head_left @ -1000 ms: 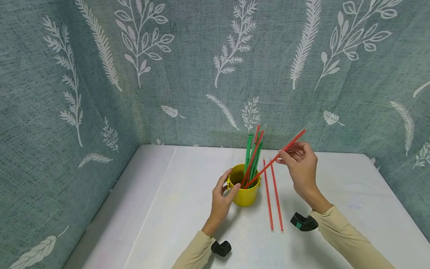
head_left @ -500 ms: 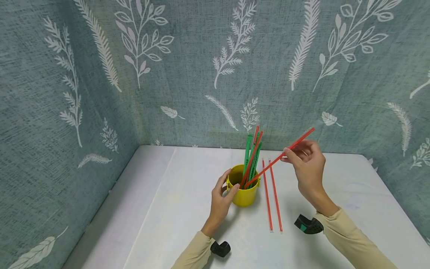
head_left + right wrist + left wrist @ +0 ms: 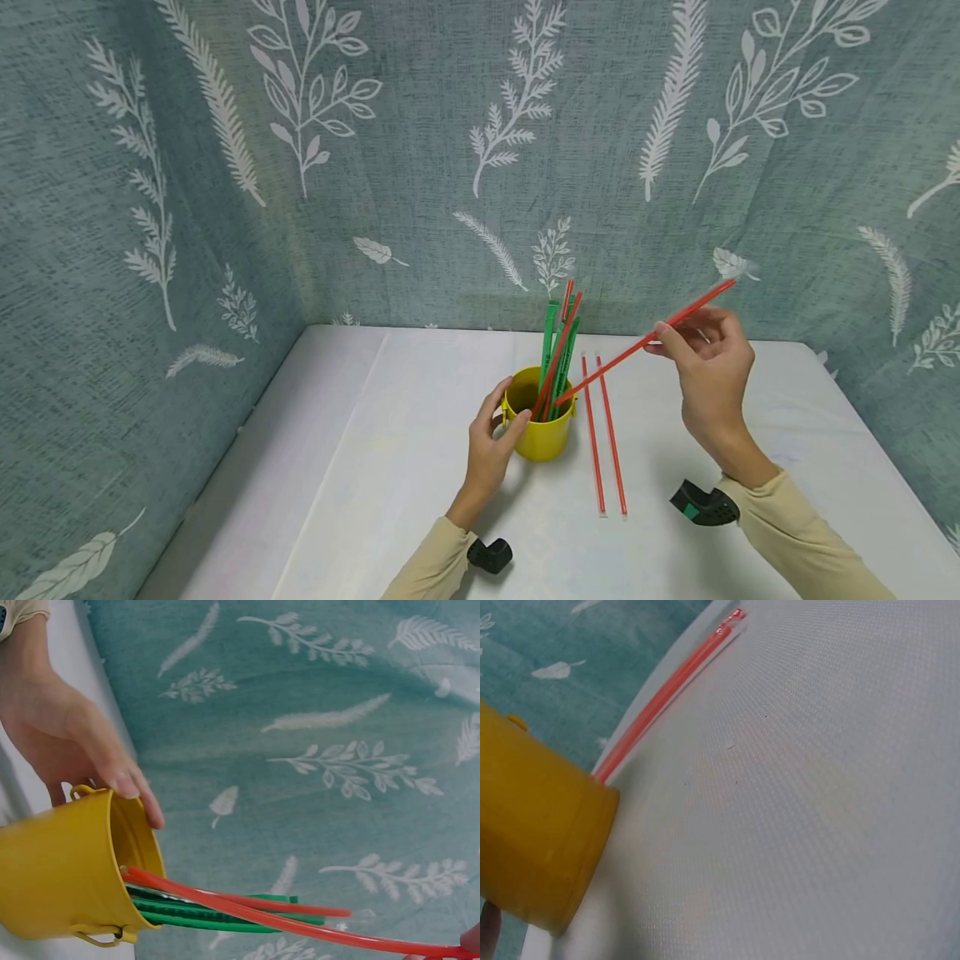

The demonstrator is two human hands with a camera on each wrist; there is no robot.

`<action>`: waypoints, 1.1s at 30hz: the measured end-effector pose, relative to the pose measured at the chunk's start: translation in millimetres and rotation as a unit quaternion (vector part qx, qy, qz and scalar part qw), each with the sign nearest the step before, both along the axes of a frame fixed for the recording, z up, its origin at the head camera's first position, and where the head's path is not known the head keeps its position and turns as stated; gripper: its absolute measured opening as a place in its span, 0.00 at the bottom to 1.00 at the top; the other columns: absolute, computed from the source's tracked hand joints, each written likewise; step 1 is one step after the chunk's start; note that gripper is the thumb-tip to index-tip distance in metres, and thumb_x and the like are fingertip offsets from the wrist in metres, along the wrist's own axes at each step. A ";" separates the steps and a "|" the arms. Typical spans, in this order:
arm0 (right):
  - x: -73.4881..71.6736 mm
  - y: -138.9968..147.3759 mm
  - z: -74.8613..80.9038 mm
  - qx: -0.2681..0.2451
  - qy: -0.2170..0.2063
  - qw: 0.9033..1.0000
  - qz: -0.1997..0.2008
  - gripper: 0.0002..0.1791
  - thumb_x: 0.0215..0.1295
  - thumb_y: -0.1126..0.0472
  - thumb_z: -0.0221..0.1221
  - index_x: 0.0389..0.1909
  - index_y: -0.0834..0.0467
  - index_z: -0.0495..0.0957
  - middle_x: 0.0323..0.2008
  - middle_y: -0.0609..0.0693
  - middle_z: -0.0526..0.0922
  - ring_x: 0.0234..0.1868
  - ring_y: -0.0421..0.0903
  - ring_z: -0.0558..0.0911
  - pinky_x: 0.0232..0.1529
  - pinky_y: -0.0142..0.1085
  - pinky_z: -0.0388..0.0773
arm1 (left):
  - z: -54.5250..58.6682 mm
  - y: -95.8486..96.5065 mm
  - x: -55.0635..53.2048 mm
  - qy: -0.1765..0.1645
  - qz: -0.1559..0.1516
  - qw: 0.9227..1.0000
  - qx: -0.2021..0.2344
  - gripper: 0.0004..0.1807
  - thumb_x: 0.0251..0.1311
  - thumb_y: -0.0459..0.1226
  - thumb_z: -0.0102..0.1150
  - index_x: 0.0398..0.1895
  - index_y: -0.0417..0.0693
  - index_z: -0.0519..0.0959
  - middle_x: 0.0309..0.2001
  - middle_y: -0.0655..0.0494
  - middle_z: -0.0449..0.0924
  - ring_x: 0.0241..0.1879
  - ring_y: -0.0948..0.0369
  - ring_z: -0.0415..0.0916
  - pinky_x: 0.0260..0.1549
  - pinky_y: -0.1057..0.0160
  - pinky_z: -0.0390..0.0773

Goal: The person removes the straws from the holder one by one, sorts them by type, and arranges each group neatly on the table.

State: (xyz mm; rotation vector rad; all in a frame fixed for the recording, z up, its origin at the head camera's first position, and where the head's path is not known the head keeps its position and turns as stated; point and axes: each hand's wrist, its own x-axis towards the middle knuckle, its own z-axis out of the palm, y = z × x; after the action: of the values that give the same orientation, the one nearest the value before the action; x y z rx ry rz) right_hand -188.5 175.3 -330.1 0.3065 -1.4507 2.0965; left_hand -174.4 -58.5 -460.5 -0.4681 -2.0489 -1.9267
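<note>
A small yellow bucket (image 3: 542, 443) stands upright on the white table, with several green straws (image 3: 548, 337) and red straws (image 3: 567, 327) leaning in it. My left hand (image 3: 487, 458) grips the bucket's left side near its rim, thumb in front. With thumb and fingers, my right hand (image 3: 712, 375) pinches a long red straw (image 3: 300, 925) at the right. That straw slants down leftward, its lower end at the bucket's mouth; whether it touches the rim I cannot tell. In the left wrist view the bucket (image 3: 540, 825) fills the left edge.
Two red straws in clear wrappers, a left one (image 3: 593, 442) and a right one (image 3: 612, 442), lie side by side on the table (image 3: 390, 467), right of the bucket. A green leaf-patterned cloth (image 3: 420, 167) hangs behind and at the left.
My right hand has moved to the right, drawing the pinched red straw with it; the straw's lower end now sits higher, at the bucket's mouth. The left hand keeps its grip.
</note>
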 end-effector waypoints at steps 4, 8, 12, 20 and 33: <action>2.5 3.7 3.8 -0.021 0.013 1.000 0.007 0.13 0.56 0.80 0.59 0.40 0.68 0.69 0.33 0.62 0.75 0.34 0.50 0.82 0.33 0.39 0.81 | 0.0 0.4 -0.1 0.000 -0.002 1.000 0.000 0.29 0.64 0.34 0.55 0.68 0.38 0.63 0.65 0.44 0.66 0.60 0.48 0.65 0.55 0.44 0.66; 5.0 7.5 6.7 -0.029 0.018 0.999 0.009 0.13 0.56 0.80 0.58 0.40 0.68 0.69 0.34 0.61 0.75 0.34 0.50 0.82 0.33 0.39 0.81 | 0.4 1.1 0.0 0.001 -0.003 1.000 -0.001 0.29 0.64 0.33 0.55 0.68 0.38 0.63 0.65 0.43 0.65 0.62 0.48 0.64 0.55 0.43 0.66; 6.9 11.4 8.6 -0.035 0.032 0.999 0.021 0.13 0.56 0.81 0.58 0.40 0.68 0.68 0.33 0.61 0.75 0.34 0.51 0.81 0.34 0.41 0.81 | 0.7 1.4 0.4 -0.001 -0.001 1.000 -0.002 0.29 0.64 0.33 0.55 0.68 0.38 0.63 0.65 0.43 0.65 0.62 0.48 0.64 0.55 0.43 0.66; 9.4 18.7 10.9 -0.052 0.052 0.997 0.032 0.14 0.55 0.83 0.57 0.40 0.69 0.68 0.33 0.62 0.75 0.33 0.53 0.81 0.33 0.42 0.81 | -0.1 1.1 0.1 0.001 0.004 1.000 0.002 0.28 0.64 0.33 0.55 0.67 0.37 0.63 0.64 0.43 0.66 0.60 0.46 0.65 0.55 0.43 0.67; 13.6 26.5 9.3 -0.046 0.047 0.998 0.021 0.14 0.54 0.83 0.57 0.39 0.69 0.68 0.33 0.62 0.75 0.33 0.51 0.81 0.32 0.42 0.80 | -0.8 1.1 0.1 0.005 0.006 1.000 0.004 0.29 0.64 0.32 0.55 0.67 0.35 0.62 0.64 0.41 0.66 0.60 0.45 0.65 0.55 0.43 0.66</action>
State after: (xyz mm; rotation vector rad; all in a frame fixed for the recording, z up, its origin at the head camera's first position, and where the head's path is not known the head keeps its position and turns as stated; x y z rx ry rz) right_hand -174.9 201.8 -320.8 0.3966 -1.3003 2.1451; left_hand -174.3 -57.3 -461.3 -0.4618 -2.0324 -1.9216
